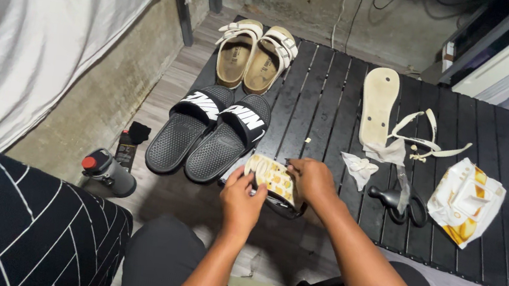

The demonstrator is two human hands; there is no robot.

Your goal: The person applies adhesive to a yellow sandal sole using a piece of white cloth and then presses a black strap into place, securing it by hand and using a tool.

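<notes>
At the far left a white sheet point(34, 22) hangs over a ledge, with a grey bottle point(108, 171) on the floor below it at lower left. Black slides point(210, 134) and tan sandals point(256, 55) fill the mat's point(327, 87) left side, leaving bare slats up the middle. At centre bottom, both hands grip a small patterned pouch point(271, 177), cream with yellow prints and a dark rim, at the mat's near edge. Its long axis runs from upper left down to lower right. The left hand point(241, 201) pinches its left end, fingers curled shut; the right hand point(312, 180) closes over its right end. To the right lie a tissue point(359, 168), a cream sole point(379, 104), loose straps point(429, 138), scissors point(402, 205) and a wipes pack point(466, 200) near the mat's right edge.
</notes>
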